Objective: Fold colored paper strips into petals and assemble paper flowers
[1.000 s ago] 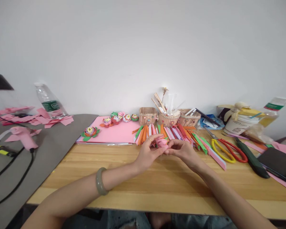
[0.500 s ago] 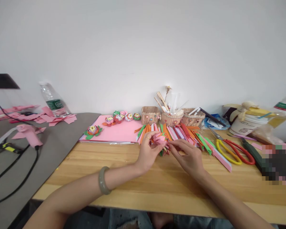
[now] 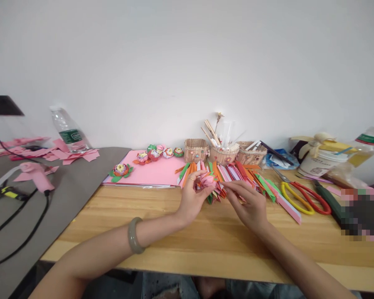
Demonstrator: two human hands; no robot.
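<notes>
My left hand [image 3: 191, 199] is closed around a pink paper flower [image 3: 206, 180] with some green and orange at its top. Just to its right, my right hand [image 3: 247, 201] has thumb and forefinger pinched together near the flower's edge; whatever lies between those fingertips is too small to make out. Behind and beneath both hands spreads a row of folded paper strips [image 3: 233, 173] in orange, pink, red, green and white. A paper flower with green leaves [image 3: 121, 171] sits at the left corner of the pink sheets [image 3: 162, 175].
Several small paper flowers [image 3: 168, 153] line the sheets' back edge. Woven baskets [image 3: 195, 150] stand by the wall. Scissors [image 3: 299, 195], a green-handled tool [image 3: 329, 201] and a paper cup [image 3: 321, 163] are at right. A pink glue gun [image 3: 39, 176], cables and a bottle [image 3: 69, 132] are left.
My right hand has drawn slightly away to the right from the flower. The flower in my left hand appears a little turned, and the view has shifted slightly.
</notes>
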